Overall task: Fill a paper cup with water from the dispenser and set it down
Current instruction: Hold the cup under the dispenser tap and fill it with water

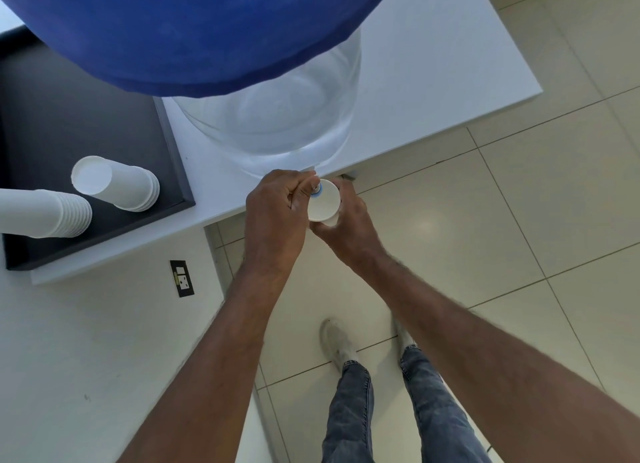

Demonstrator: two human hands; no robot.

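From the head camera, looking straight down, the task sits in its middle step, as I judge it: a cup [323, 202] has been picked and brought under the tap [316, 189] at the front edge of the white counter [415, 91], below the dispenser [270, 123] with its blue cover [194, 29]. Filling is the step in hand; whether water runs, or how full the cup is, cannot be told, as the cup's inside shows only white. Setting the cup down is left to do.

The right hand [346, 227] has its grip wrapped around the cup from below and beside, clamped on it, holding it off the counter just past the edge. The left hand [277, 209] has its grip pinched together on the tap, fingertips [306, 185] touching its small blue-ringed knob, right above the cup's rim.

To the left, two cup stacks [114, 188] lie on a dark tray [104, 116].
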